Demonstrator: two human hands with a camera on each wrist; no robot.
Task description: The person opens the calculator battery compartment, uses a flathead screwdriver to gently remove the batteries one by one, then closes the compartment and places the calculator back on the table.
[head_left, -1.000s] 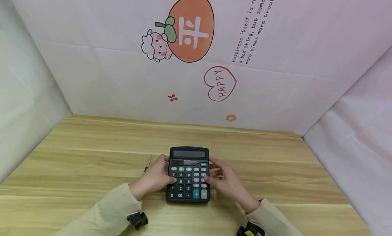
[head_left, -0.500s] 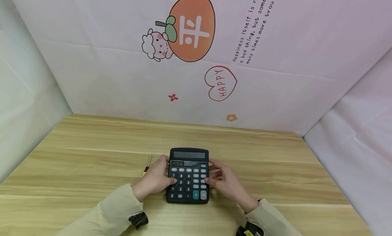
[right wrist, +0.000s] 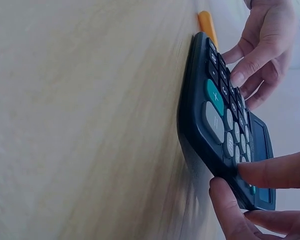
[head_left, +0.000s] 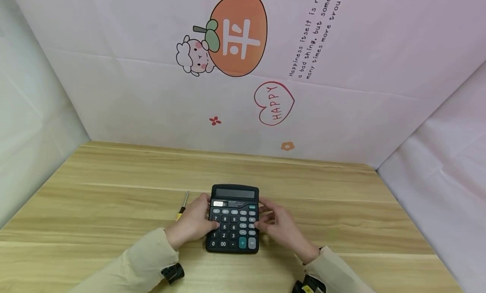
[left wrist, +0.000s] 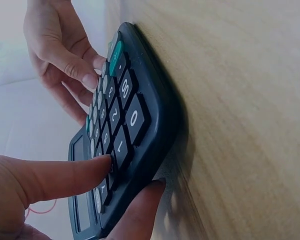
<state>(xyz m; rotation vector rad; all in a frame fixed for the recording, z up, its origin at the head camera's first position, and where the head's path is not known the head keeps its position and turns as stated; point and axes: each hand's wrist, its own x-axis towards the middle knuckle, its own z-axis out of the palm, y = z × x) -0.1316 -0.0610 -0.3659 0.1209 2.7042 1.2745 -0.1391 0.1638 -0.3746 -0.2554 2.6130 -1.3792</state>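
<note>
A black desk calculator (head_left: 233, 223) is held between both hands, keys facing up, its display end away from the person. On its left edge my left hand (head_left: 193, 220) grips it, thumb over the number keys and fingers at the side and beneath. My right hand (head_left: 282, 226) pinches the right edge, with its thumb (right wrist: 275, 172) on the grey keys and a finger under the rim. In the left wrist view the calculator (left wrist: 125, 130) looks tilted, its near edge close to the tabletop and a shadow below it. The undersides of the fingers are partly hidden.
A screwdriver (head_left: 183, 205) with a yellow and black handle lies on the wooden table (head_left: 125, 200) just left of the left hand, partly covered by it. A printed white cloth (head_left: 152, 103) stands behind the table, with plain white cloth (head_left: 448, 158) at the sides.
The calculator has tipped slightly, its display end shifting a little toward the person, and its solar panel now shines bright. Both hands keep their hold. More of the screwdriver's handle shows.
</note>
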